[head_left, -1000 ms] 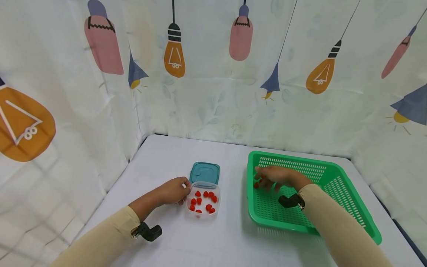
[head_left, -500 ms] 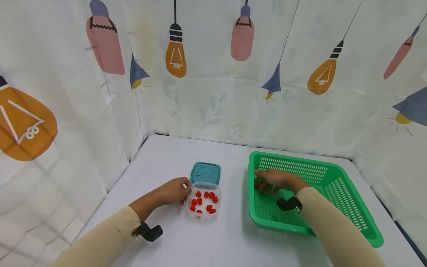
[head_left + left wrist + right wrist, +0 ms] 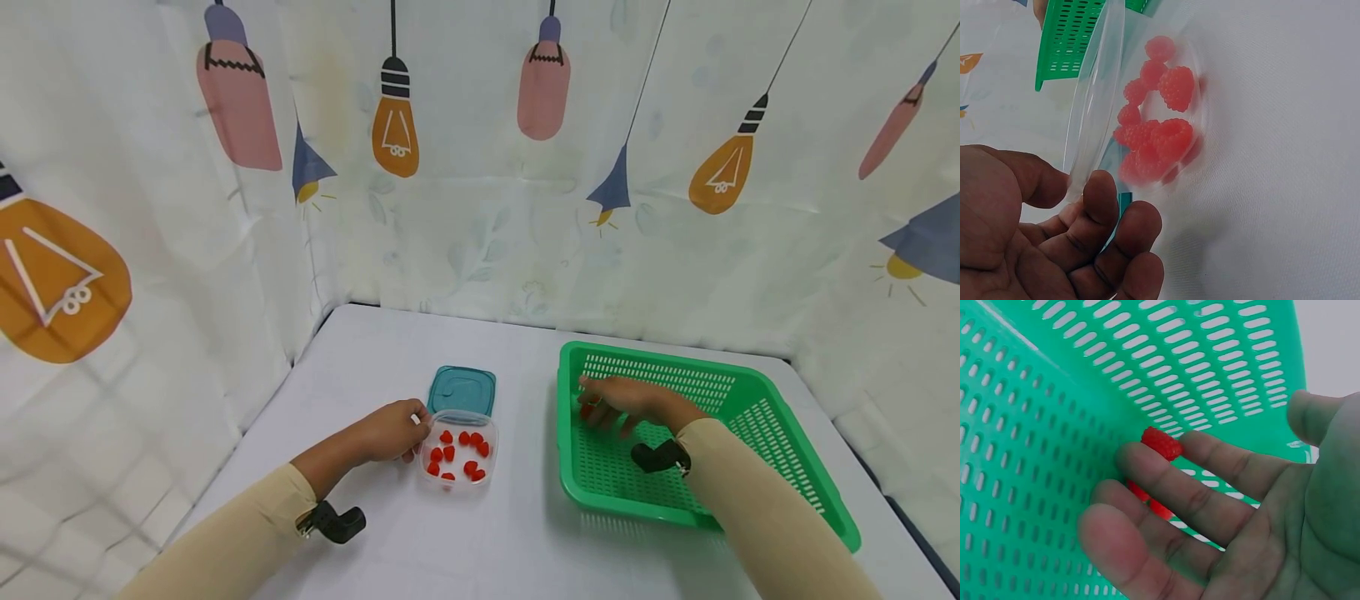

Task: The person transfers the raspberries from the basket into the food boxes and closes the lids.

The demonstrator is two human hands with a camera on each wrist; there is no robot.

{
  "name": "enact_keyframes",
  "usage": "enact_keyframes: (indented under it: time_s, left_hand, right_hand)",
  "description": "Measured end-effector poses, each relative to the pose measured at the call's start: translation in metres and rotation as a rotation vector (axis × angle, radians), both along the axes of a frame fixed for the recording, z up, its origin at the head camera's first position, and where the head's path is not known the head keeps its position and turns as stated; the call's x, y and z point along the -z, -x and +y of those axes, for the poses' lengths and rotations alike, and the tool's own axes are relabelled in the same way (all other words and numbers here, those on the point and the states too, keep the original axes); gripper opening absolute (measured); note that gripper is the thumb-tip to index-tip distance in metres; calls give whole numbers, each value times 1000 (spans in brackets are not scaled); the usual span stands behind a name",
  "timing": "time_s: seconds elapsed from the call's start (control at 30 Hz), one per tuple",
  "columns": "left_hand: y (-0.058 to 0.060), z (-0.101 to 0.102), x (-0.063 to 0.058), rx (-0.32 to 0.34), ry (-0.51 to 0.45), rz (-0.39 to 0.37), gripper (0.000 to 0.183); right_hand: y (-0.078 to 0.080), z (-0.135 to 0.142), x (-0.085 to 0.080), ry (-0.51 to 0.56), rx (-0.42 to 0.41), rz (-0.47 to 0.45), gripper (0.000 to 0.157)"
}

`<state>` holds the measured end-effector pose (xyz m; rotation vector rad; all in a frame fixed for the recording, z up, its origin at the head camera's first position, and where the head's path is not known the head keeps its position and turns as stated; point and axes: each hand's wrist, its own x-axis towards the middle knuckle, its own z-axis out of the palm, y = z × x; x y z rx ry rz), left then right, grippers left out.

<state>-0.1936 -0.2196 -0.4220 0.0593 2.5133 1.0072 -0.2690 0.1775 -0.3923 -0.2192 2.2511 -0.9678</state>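
Inside the green basket (image 3: 637, 511), raspberries (image 3: 1162, 444) lie near the relaxed right hand (image 3: 630, 397); the left hand (image 3: 392, 429) pinches a clear container (image 3: 459, 419).

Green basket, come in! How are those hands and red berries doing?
Left hand pinching clear container by its edge. Right hand inside green basket, fingers beside red berries, no grip visible. No obstruction seen.

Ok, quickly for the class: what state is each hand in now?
Left hand: closed, pinching the tub.
Right hand: open, among berries in the basket.
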Motion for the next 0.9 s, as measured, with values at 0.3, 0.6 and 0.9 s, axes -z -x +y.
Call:
enact_keyframes:
  time_s: [0.3, 0.6, 0.9]
  left_hand:
    - [0, 0, 0, -1, -1, 0, 15]
    - [2, 0, 1, 4, -1, -5, 15]
    - [3, -1, 1, 7, 7, -12, 17]
  right_hand:
    - [2, 6, -18, 63, 36, -35, 76]
    - [-2, 1, -43, 111, -30, -41, 73]
    - [-6, -3, -56, 121, -53, -29, 68]
